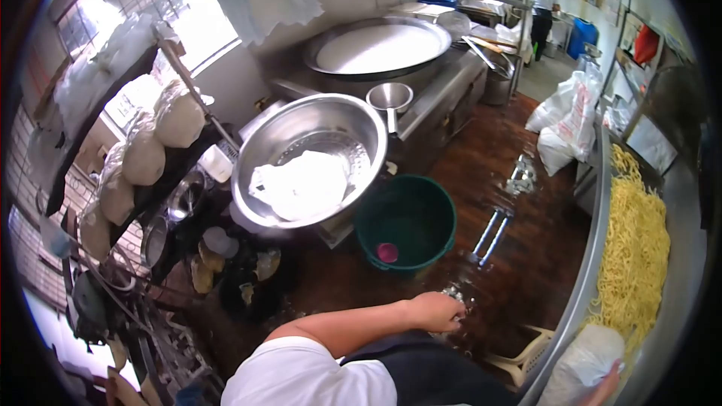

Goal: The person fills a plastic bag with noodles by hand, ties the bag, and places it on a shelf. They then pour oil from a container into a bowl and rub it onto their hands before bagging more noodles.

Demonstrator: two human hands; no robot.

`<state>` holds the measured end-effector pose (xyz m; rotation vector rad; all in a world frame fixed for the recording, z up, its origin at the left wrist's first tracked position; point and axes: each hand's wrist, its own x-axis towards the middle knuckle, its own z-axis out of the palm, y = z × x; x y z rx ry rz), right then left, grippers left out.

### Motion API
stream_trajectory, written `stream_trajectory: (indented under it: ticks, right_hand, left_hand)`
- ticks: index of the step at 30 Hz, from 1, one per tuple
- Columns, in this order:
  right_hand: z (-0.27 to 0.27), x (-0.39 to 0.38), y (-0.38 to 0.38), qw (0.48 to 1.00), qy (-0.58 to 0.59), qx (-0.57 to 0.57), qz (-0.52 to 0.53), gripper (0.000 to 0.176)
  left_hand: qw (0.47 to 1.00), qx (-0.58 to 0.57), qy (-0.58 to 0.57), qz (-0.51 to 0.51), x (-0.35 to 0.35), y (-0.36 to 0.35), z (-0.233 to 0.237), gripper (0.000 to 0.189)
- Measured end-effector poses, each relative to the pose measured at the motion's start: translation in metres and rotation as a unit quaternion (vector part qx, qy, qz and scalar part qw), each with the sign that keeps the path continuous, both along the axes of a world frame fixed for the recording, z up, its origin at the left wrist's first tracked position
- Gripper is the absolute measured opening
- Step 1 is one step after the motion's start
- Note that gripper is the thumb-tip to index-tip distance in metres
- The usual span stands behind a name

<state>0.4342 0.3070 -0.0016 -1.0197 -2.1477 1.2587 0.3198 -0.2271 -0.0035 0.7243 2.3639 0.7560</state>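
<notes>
My left hand (436,312) is held out in front of my dark apron, above the wet floor. Its fingers are curled closed, and whatever may be inside them is hidden. At the lower right, my right hand (604,388) is against a filled whitish plastic bag (587,357) and appears to grip it, though most of its fingers are out of sight. This bag is at the near end of a long metal trough (596,256), where a heap of yellow noodles (633,248) lies. Ahead of my left hand stands a dark green tub (406,218) with a small pink object (387,252) inside.
A large steel basin (248,180) with white material inside stands at the left, beside a metal strainer (390,96). Behind is a wide pan (383,45) of whitish liquid. White sacks (560,124) and a plastic stool (526,357) border the floor. A person (541,11) stands far back.
</notes>
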Motion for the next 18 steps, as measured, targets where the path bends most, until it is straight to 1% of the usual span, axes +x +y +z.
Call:
stream_trajectory:
  ticks: [1, 3, 6, 8, 9, 10, 11, 12, 13, 15, 16, 17, 18]
  right_hand:
    - [0.018, -0.004, -0.026, 0.999, 0.025, 0.019, 0.010, 0.035]
    - [0.048, -0.014, -0.076, 0.996, 0.068, 0.045, 0.041, 0.035]
    - [0.080, -0.025, -0.153, 0.985, 0.129, 0.050, 0.099, 0.034]
    - [0.098, -0.031, -0.204, 0.975, 0.166, 0.037, 0.142, 0.034]
    - [0.105, -0.034, -0.227, 0.969, 0.181, 0.026, 0.165, 0.034]
    - [0.113, -0.038, -0.252, 0.963, 0.192, 0.013, 0.186, 0.033]
    - [0.121, -0.042, -0.274, 0.957, 0.204, -0.005, 0.206, 0.033]
    - [0.129, -0.046, -0.297, 0.951, 0.210, -0.024, 0.227, 0.033]
    - [0.136, -0.052, -0.320, 0.945, 0.210, -0.042, 0.246, 0.033]
    - [0.146, -0.065, -0.364, 0.936, 0.193, -0.085, 0.283, 0.033]
    - [0.149, -0.073, -0.389, 0.930, 0.182, -0.110, 0.300, 0.032]
    - [0.153, -0.080, -0.413, 0.925, 0.165, -0.135, 0.314, 0.032]
    - [0.155, -0.088, -0.438, 0.922, 0.141, -0.157, 0.326, 0.032]
  left_hand:
    - [1.000, -0.025, -0.008, 0.009, 0.005, -0.014, -0.003, 0.036]
    - [0.999, -0.024, -0.017, 0.028, 0.013, -0.041, 0.004, 0.038]
    - [0.998, 0.017, -0.014, 0.059, 0.031, -0.079, 0.013, 0.041]
    - [0.987, 0.101, -0.094, 0.086, 0.040, -0.105, 0.014, 0.051]
    - [0.987, 0.102, -0.089, 0.088, 0.045, -0.119, 0.016, 0.051]
    - [0.953, 0.195, -0.209, 0.101, 0.051, -0.132, 0.019, 0.058]
    - [0.895, 0.284, -0.325, 0.110, 0.056, -0.146, 0.021, 0.064]
    - [0.883, 0.291, -0.363, 0.058, 0.057, -0.160, 0.023, 0.077]
    - [0.883, 0.295, -0.361, 0.059, 0.065, -0.171, 0.026, 0.077]
    - [0.867, 0.373, -0.331, 0.000, 0.083, -0.187, 0.040, 0.091]
    - [0.840, 0.426, -0.334, 0.030, 0.090, -0.182, 0.020, 0.102]
    - [0.784, 0.515, -0.345, 0.015, 0.096, -0.179, 0.016, 0.100]
    - [0.770, 0.505, -0.386, 0.050, 0.099, -0.186, 0.014, 0.093]
